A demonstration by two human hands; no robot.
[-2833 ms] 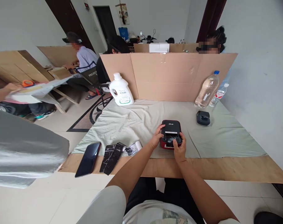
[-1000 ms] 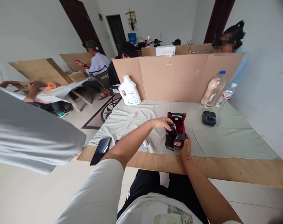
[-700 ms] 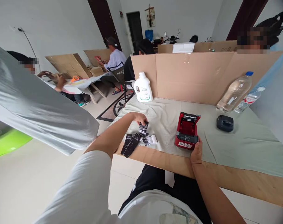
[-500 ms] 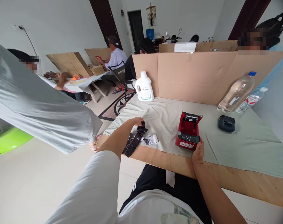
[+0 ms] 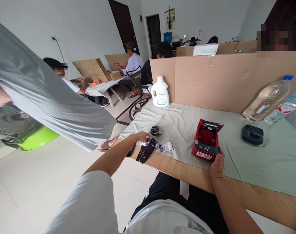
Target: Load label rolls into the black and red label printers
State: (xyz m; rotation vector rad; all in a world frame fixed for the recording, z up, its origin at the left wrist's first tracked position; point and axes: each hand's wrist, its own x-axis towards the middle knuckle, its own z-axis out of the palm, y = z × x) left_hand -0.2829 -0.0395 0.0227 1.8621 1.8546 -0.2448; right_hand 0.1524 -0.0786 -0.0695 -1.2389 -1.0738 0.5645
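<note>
My left hand [image 5: 143,136] is at the table's front left, its fingers curled closed at the edge of a black-printed paper strip [image 5: 147,152], which bends over the wooden edge. Just beyond the fingers a small curled black piece of paper [image 5: 155,130] lies on the cloth. Beside the strip rests a small white paper roll [image 5: 169,146] with a black-printed tail. My right hand [image 5: 217,164] grips the front right corner of a red and black thermal printer [image 5: 204,146]. The printer's lid is up, and its red inner bay shows no roll.
A white detergent bottle [image 5: 160,92] stands at the back left, before a cardboard screen [image 5: 211,81]. Two clear plastic bottles [image 5: 267,100] lean at the right, near a dark device [image 5: 252,135]. A person in grey clothing [image 5: 65,97] stands close on the left; others sit behind.
My left hand has left the small curled black piece on the cloth and come nearer, to the black strip. My right hand stays on the printer. The view has swung left.
</note>
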